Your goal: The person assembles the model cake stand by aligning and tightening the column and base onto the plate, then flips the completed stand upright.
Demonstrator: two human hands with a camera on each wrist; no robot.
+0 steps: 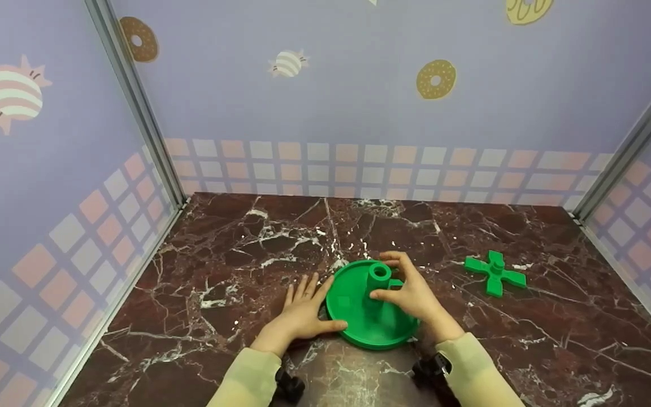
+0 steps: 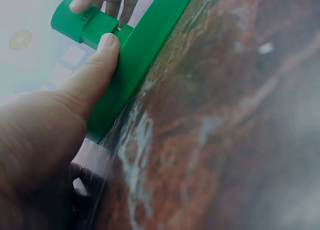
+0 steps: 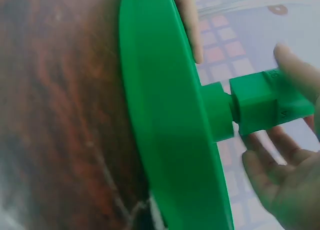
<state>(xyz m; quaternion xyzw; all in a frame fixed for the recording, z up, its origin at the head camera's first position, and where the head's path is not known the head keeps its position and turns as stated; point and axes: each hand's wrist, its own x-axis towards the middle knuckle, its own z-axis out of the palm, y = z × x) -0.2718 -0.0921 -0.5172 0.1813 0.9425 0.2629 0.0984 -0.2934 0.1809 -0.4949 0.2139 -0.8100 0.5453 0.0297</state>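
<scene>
A round green dish [image 1: 354,325] with a raised rim lies flat on the table, and a hollow green tube [image 1: 377,287] stands upright near its middle. Thumb in front and fingers behind, my right hand [image 1: 416,299] holds the tube's upper part. Seen from the right wrist, the tube's blocky lower section [image 3: 254,103] sits over a narrower green stub [image 3: 216,110] rising from the dish. My left hand [image 1: 300,319] rests at the dish's left side, fingers spread straight and thumb over the rim. To the right lies a green cross-shaped piece [image 1: 495,274] with a short central peg.
The table [image 1: 218,339] has a dark red marbled top with white veins. Patterned panels [image 1: 331,107] stand at the back and both sides, joined by metal corner posts [image 1: 144,113]. Dark wrist cameras [image 1: 290,386] are strapped over both sleeves.
</scene>
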